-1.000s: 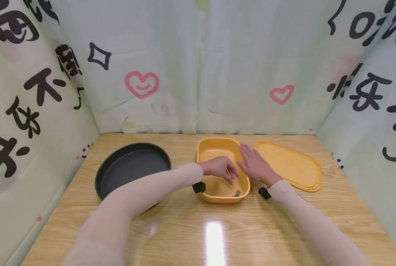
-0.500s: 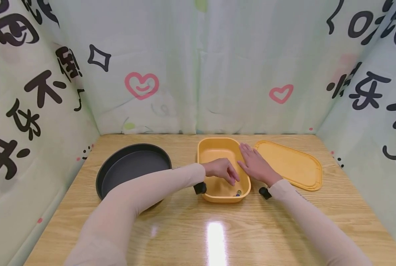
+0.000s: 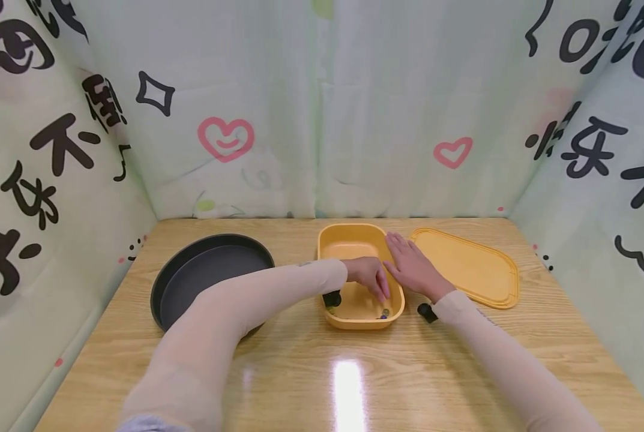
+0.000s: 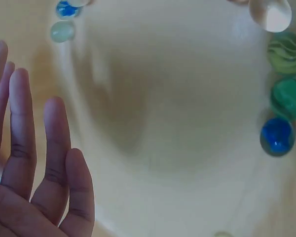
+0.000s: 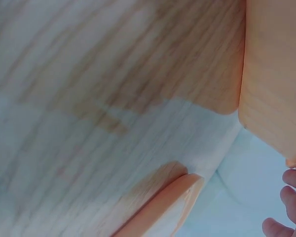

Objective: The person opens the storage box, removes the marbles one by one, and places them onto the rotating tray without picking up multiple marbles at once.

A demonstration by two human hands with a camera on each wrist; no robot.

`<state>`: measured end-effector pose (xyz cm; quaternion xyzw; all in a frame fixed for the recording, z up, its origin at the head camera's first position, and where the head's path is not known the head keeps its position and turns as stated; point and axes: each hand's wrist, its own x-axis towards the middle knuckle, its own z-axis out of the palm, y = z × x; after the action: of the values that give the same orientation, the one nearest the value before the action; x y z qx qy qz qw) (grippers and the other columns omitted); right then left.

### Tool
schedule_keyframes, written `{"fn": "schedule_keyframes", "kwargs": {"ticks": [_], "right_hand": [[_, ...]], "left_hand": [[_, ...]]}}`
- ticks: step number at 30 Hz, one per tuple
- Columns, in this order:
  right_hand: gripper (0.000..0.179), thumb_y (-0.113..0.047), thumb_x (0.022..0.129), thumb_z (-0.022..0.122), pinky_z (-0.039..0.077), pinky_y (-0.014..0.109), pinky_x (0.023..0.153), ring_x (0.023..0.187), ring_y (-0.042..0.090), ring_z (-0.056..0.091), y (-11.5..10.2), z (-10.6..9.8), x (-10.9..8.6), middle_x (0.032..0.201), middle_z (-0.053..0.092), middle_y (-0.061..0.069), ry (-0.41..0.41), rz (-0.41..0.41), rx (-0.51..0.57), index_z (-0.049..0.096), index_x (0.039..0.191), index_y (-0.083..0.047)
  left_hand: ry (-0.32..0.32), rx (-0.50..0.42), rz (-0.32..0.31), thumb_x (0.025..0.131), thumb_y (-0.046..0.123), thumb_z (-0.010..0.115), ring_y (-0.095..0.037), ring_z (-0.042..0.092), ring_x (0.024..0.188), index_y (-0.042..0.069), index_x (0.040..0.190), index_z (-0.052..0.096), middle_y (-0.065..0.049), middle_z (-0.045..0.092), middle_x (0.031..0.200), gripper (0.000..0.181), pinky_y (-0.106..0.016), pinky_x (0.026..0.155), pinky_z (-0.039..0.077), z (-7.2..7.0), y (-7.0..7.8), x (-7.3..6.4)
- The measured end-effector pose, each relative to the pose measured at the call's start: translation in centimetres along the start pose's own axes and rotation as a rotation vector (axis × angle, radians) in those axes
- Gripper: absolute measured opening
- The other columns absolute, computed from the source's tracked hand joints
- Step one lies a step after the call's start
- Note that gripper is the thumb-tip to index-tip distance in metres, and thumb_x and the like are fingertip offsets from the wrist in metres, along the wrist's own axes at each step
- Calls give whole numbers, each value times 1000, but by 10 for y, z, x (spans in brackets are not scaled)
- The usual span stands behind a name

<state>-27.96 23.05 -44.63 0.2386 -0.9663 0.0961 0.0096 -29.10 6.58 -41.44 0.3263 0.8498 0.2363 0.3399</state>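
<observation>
Left grip (image 3: pixel 369 277): I have it inside the tub, fingers pointing down; my left wrist view shows them spaced apart and nearly straight, thumb partly cut off.
Marbles (image 4: pixel 288 98): in the tub (image 3: pixel 362 324). Head view: two or more lie just on the near side of the left grip's fingertips; I cannot tell if they touch. Left wrist view: blue, green, yellow-green and clear ones line the side opposite the fingers.
Right grip (image 3: pixel 416 268): laid flat against the tub's right rim, fingers straight.
Lid (image 3: pixel 464 264): flat on the table (image 3: pixel 294 372), right of the right grip.
Pan (image 3: pixel 208 261): on the table, left of the left grip, partly hidden behind the left sleeve (image 3: pixel 267 294).
</observation>
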Motion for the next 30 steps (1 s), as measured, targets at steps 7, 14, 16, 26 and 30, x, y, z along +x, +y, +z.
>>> {"fn": "schedule_keyframes", "kwargs": {"ticks": [7, 14, 16, 26, 30], "right_hand": [[59, -26, 99, 39, 19, 56, 112, 142, 40, 21, 0, -2, 5, 151, 26, 25, 7, 0, -51, 24, 144, 10], [58, -25, 99, 41, 18, 56, 113, 141, 39, 22, 3, -9, 13, 150, 27, 25, 17, 2, -42, 26, 143, 9], [57, -24, 99, 40, 17, 56, 113, 142, 39, 22, 5, -8, 16, 151, 26, 25, 11, -4, -35, 26, 144, 8], [55, -15, 99, 37, 19, 56, 113, 142, 40, 20, 3, -5, 18, 151, 22, 27, -21, -6, -39, 20, 144, 12], [56, -15, 98, 37, 19, 55, 113, 142, 39, 19, 0, -5, 20, 151, 21, 27, -32, 7, -64, 19, 143, 13]], "left_hand": [[-52, -29, 4, 78, 12, 74, 0, 50, 69, 4, 93, 74, -6, 74, 91, 17, -9, 67, 39, 10, -6, 8], [-71, -45, 46, 78, 7, 74, 0, 45, 62, -2, 95, 73, -15, 71, 99, 20, -9, 58, 36, 20, -7, 9], [-73, -34, 50, 77, 7, 75, 1, 44, 62, -2, 95, 73, -15, 71, 99, 20, -9, 59, 35, 21, -5, 9], [-67, 9, 16, 75, 11, 77, 0, 44, 62, 3, 90, 74, -3, 73, 82, 17, -11, 58, 36, 27, 1, 12], [-62, 31, -15, 74, 13, 78, -2, 44, 63, 5, 86, 75, 5, 67, 70, 15, -12, 58, 35, 30, -2, 17]]}}
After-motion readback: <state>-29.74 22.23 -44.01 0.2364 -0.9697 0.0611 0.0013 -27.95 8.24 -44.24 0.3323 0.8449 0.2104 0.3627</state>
